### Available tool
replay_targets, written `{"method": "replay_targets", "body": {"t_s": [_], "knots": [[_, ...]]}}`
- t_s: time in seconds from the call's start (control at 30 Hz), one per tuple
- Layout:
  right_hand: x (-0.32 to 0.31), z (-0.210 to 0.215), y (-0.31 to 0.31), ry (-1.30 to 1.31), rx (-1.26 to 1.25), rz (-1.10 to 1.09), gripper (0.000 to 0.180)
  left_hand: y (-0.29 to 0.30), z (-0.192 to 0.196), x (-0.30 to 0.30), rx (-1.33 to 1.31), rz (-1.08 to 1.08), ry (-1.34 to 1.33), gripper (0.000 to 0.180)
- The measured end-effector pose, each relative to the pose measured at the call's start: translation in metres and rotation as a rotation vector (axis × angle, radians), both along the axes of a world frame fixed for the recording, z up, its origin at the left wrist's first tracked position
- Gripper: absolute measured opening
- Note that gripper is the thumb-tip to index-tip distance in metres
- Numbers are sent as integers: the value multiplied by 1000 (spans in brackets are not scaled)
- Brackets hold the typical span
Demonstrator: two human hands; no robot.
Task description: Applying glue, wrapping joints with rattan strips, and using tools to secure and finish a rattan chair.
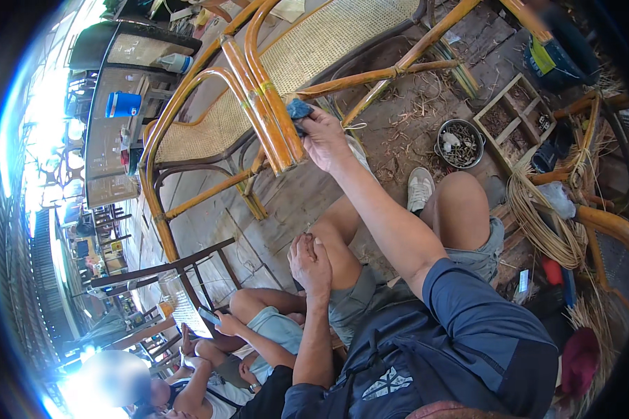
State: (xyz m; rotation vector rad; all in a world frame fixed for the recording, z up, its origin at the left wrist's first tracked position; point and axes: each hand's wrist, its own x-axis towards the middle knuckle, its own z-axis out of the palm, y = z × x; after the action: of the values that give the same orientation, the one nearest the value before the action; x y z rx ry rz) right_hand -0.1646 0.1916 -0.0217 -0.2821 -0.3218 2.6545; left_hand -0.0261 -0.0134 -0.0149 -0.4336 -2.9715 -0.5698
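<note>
My right hand (326,143) pinches a crumpled dark blue cloth (298,110) against the side of a glossy bundle of rattan poles (262,112). This bundle belongs to a tipped rattan seat frame with curved golden-brown poles (182,115) and a woven cane panel (314,52). My left hand (310,267) rests on my left knee, holding nothing, its fingers lying loosely together. Below the bundle, a dark curved rattan rail (234,152) runs along the edge of the cane.
A metal bowl (459,144) of small pieces and a divided wooden tray (514,120) stand to the right. Near them lie a coil of rattan strips (545,216) and scattered shavings. People sit close at lower left, one holding a phone (209,316). A blue cooler (123,105) stands beyond.
</note>
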Motion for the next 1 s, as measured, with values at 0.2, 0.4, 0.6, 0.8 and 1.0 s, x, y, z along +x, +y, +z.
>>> {"method": "replay_targets", "body": {"t_s": [0.2, 0.4, 0.6, 0.8, 1.0], "knots": [[51, -2, 2, 127, -96, 214, 13, 3, 2, -1, 11, 18, 6, 25], [124, -20, 14, -257, 291, 182, 18, -6, -1, -14, 100, 115, -162, 28], [69, 35, 67, -404, 1078, -128, 19, 12, 11, -16, 81, 144, -106, 27], [-21, 96, 69, -310, 1867, -384, 27, 9, 7, -11, 78, 136, -109, 28], [22, 87, 44, -189, 2133, -236, 20, -4, -5, -18, 119, 124, -34, 25]]}}
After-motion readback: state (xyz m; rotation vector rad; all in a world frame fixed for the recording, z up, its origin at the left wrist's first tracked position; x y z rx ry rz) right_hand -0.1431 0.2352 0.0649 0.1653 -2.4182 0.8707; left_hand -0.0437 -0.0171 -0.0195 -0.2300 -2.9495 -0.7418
